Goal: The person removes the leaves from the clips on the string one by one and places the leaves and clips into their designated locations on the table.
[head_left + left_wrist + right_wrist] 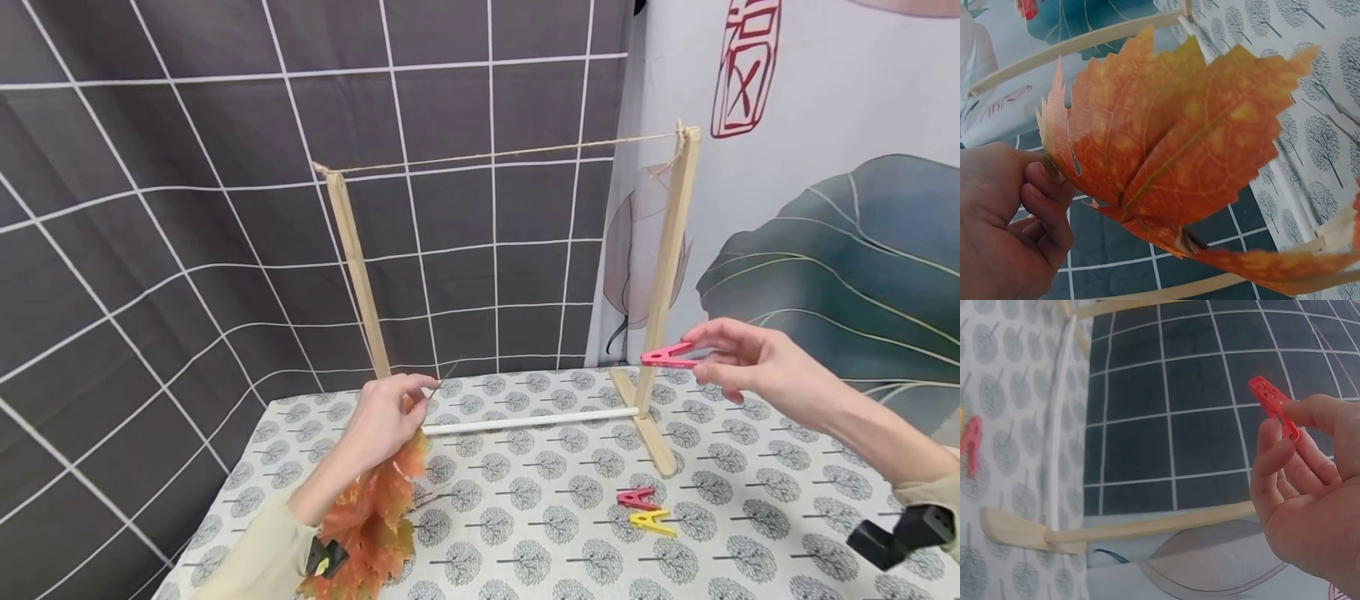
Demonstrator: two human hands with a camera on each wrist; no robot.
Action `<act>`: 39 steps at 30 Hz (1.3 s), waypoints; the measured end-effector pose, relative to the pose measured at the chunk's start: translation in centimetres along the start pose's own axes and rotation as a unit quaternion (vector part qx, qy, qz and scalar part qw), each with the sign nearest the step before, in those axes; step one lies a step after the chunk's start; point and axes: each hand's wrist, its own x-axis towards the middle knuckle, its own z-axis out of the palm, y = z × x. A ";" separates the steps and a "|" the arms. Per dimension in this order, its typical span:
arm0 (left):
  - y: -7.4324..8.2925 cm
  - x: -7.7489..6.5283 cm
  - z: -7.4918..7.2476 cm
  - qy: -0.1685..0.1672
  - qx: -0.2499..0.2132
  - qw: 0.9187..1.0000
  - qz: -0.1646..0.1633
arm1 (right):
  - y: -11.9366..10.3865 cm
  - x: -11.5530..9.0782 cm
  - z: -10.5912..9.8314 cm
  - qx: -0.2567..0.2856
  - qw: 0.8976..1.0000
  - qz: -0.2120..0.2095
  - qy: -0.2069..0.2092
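Note:
My left hand pinches the upper end of a garland of orange maple leaves, and a thin stem sticks out past the fingertips. Below that hand the leaves hang over the left side of the table, partly covered by the sleeve. One large orange-yellow leaf fills the middle of the left wrist view, its edge at the fingers. Off to the right, my right hand is raised in front of the right post, pinching a red clothespin between thumb and fingers. The clothespin's nose points left.
A wooden stand has a left post, a right post and a white rod low between them. Twine stretches across the tops. Another red clothespin and a yellow clothespin lie on the tree-patterned tablecloth.

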 end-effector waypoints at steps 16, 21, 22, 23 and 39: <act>-1.2 -2.1 -0.5 -0.053 0.037 0.997 0.031 | 2.4 -2.0 1.9 0.064 0.998 0.005 -0.024; -1.6 -2.7 -0.5 -0.056 0.065 0.994 0.069 | 3.5 -2.3 2.3 0.104 0.993 -0.011 -0.050; -1.6 -2.8 -0.5 -0.057 0.071 0.993 0.075 | 3.7 -2.4 2.4 0.106 0.993 -0.014 -0.053; -1.7 -2.9 -0.5 -0.059 0.077 0.992 0.076 | 3.9 -2.5 2.5 0.109 0.992 -0.014 -0.056; -2.6 -5.0 -0.1 -0.092 0.117 0.988 0.033 | 5.9 -3.9 4.0 0.122 0.990 -0.005 -0.075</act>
